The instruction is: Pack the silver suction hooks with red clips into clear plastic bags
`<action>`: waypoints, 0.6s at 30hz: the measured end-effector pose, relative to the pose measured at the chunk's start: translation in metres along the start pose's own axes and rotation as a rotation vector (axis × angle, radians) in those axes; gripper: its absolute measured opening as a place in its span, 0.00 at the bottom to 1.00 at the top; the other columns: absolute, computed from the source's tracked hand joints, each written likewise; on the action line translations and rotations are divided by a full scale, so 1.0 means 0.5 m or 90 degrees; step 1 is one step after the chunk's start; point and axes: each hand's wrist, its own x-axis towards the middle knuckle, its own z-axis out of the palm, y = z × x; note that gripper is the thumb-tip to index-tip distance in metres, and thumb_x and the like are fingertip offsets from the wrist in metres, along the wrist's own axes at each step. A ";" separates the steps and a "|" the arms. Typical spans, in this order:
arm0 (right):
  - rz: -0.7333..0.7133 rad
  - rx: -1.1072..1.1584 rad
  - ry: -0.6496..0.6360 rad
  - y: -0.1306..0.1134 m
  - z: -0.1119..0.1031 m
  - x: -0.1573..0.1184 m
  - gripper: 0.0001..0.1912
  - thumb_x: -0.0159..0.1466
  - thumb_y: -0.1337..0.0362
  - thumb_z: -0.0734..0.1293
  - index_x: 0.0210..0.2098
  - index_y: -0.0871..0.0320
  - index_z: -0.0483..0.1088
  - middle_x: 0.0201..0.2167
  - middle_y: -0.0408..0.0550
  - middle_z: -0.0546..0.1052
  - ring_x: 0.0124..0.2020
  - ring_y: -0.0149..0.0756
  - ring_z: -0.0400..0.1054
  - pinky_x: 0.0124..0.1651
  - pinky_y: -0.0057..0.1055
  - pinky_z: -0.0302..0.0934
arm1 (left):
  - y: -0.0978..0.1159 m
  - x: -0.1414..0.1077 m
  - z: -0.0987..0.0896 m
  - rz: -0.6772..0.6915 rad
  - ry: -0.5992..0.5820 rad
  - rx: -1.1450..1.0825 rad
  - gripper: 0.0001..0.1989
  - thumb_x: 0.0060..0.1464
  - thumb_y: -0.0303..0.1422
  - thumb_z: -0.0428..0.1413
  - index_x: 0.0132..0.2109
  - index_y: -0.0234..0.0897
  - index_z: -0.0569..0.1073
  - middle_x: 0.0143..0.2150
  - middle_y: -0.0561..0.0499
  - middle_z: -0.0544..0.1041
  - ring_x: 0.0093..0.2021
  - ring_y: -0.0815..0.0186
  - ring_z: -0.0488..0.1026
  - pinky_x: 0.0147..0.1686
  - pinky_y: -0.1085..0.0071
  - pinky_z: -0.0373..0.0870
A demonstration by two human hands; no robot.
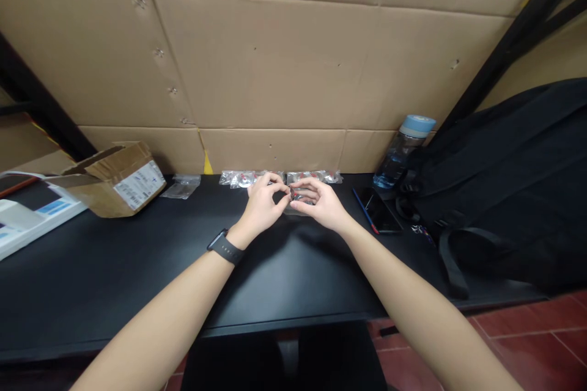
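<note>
Above the table's middle, my left hand (263, 203) has thumb and index finger pinched together at the edge of a small clear plastic bag (300, 198). My right hand (326, 203) curls around the other side of that bag, thumb below and fingers above. Something dark with a bit of red shows inside it, too small to name. Just behind my hands, several clear bags (316, 176) with silvery and red contents lie in a row along the cardboard wall. A black watch (225, 247) is on my left wrist.
An open cardboard box (132, 186) stands at the left, beside a flat clear bag (182, 186) and a white-and-blue object (41, 217). To the right are a phone (378, 210), a blue-and-red pen (365, 211), a water bottle (398, 153) and a black backpack (509, 183).
</note>
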 end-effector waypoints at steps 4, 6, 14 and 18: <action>-0.014 -0.148 -0.015 0.000 -0.014 0.004 0.16 0.59 0.60 0.74 0.46 0.54 0.72 0.51 0.49 0.75 0.53 0.43 0.72 0.52 0.39 0.69 | 0.009 0.001 -0.008 -0.007 0.018 0.018 0.03 0.58 0.31 0.60 0.36 0.41 0.79 0.45 0.48 0.74 0.51 0.57 0.71 0.58 0.54 0.64; -0.010 -0.202 -0.009 0.004 -0.020 0.007 0.10 0.62 0.59 0.71 0.41 0.55 0.74 0.50 0.49 0.75 0.51 0.42 0.72 0.49 0.37 0.69 | 0.013 0.001 -0.011 0.004 0.025 0.021 0.03 0.57 0.31 0.62 0.36 0.42 0.80 0.45 0.49 0.74 0.51 0.57 0.71 0.58 0.53 0.63; -0.036 -0.204 -0.010 0.012 -0.022 0.012 0.09 0.66 0.58 0.67 0.34 0.56 0.74 0.47 0.51 0.76 0.50 0.41 0.71 0.44 0.34 0.67 | 0.020 0.001 -0.012 0.036 0.044 0.009 0.02 0.57 0.33 0.64 0.36 0.44 0.82 0.44 0.50 0.74 0.49 0.58 0.72 0.58 0.53 0.64; -0.040 -0.220 -0.018 0.008 -0.021 0.010 0.08 0.67 0.59 0.67 0.34 0.56 0.74 0.46 0.51 0.76 0.47 0.40 0.71 0.41 0.32 0.67 | 0.022 0.004 -0.019 0.050 0.045 -0.010 0.02 0.57 0.32 0.63 0.38 0.43 0.81 0.43 0.50 0.74 0.48 0.59 0.72 0.56 0.56 0.66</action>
